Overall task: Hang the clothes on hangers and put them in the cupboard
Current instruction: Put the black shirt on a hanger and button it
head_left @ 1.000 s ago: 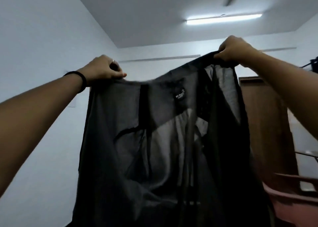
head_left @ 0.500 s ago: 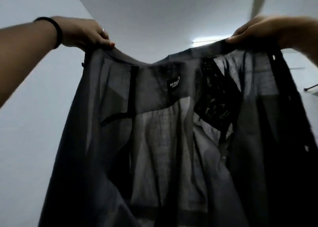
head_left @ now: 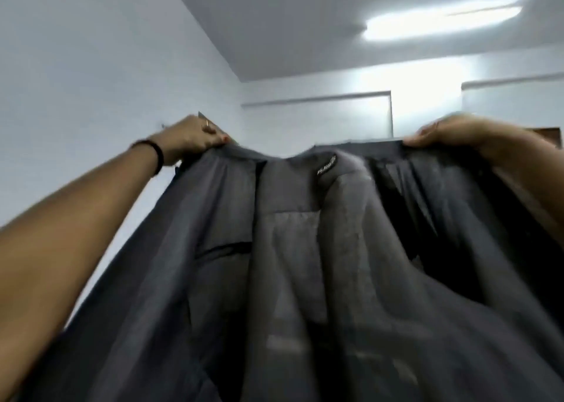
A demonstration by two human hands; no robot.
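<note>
1. My left hand (head_left: 192, 140) is raised in front of me, fingers curled over the top left edge of the dark grey sheer garment (head_left: 305, 279), gripping the cloth.
2. Left wrist has a black band (head_left: 152, 157); a ring (head_left: 207, 123) shows on one finger.
3. My right hand (head_left: 442, 131) is up at approx the same height, thumb along the top right edge, fingers wrapped over the hem, clamping the cloth. Hand is motion-blurred, so finer finger detail is hard to read.
4. Garment is held up in the air btwn both hands, top edge stretched across w/ a slight dip in the middle. The rest hangs down toward me and fills the lower part of the view.
5. A small dark label (head_left: 326, 167) w/ pale lettering sits just below the dip in the top edge; text too blurred to read.
6. Fabric is thin & semi see-through; several layers overlap, w/ a darker patch on the right side under my right hand.
7. Bkgd: pale walls, white ceiling, a lit tube light (head_left: 439, 23) top right.
8. A sliver of brown wooden furniture (head_left: 551, 134) peeks out at far right behind my right forearm; can't tell what it is.
</note>
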